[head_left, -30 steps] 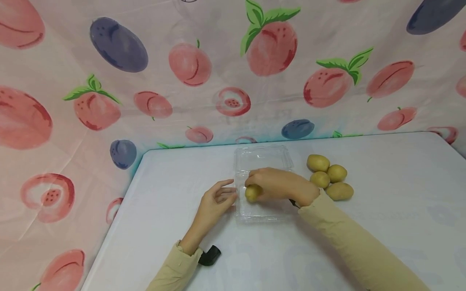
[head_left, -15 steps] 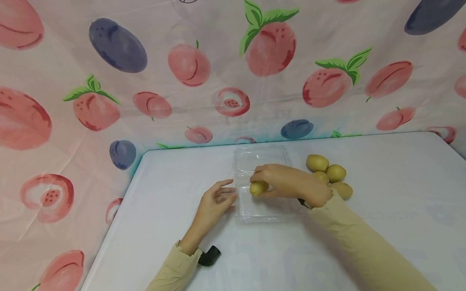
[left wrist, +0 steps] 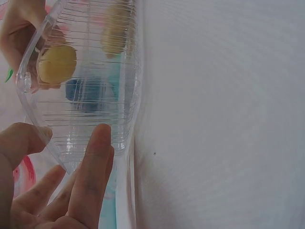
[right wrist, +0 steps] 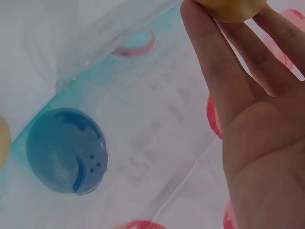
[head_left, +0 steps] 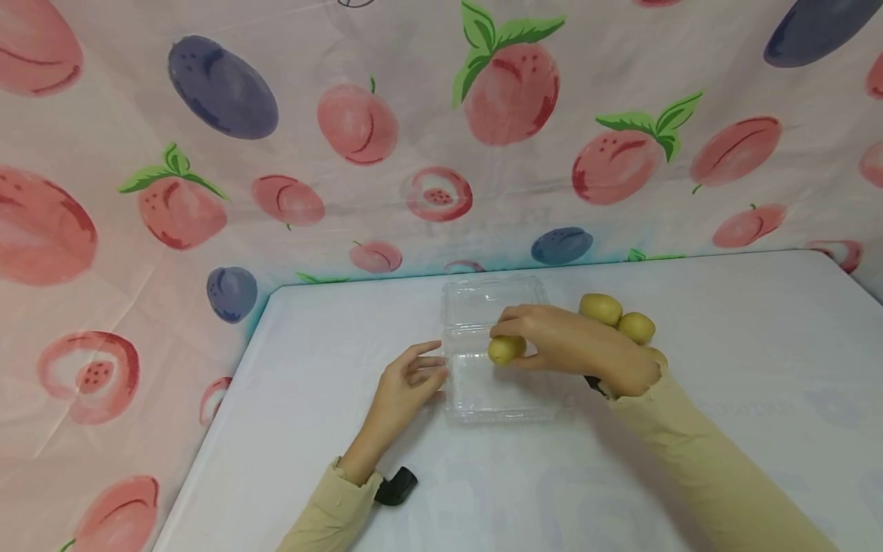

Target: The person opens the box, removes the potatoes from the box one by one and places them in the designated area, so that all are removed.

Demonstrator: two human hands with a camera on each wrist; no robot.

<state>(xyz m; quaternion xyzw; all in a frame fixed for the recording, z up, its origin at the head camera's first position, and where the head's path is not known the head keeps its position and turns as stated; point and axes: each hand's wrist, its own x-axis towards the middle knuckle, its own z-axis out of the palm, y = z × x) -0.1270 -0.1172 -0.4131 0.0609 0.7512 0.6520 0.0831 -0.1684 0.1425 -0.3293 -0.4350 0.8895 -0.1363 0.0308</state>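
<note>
In the head view my right hand (head_left: 576, 343) holds a small yellow potato (head_left: 507, 349) between fingertips and thumb, above an open clear plastic clamshell box (head_left: 507, 395). The lid (head_left: 493, 300) lies folded back behind the base. Through the box wall, the left wrist view shows the held potato (left wrist: 57, 64). At the box's left side my left hand (head_left: 407, 387) rests with loosely bent fingers. Its fingers (left wrist: 90, 176) are at the box corner in the left wrist view; whether they touch it I cannot tell. Only the underside of the held potato (right wrist: 233, 9) shows in the right wrist view.
Several other potatoes (head_left: 601, 309) lie grouped on the white table (head_left: 745, 368) to the right of the box, partly hidden by my right hand and forearm. Fruit-printed cloth (head_left: 438, 100) hangs behind the table and along its left side.
My right hand has lifted the potato a little and carried it rightward and away from me over the box. My left hand has stayed in place.
</note>
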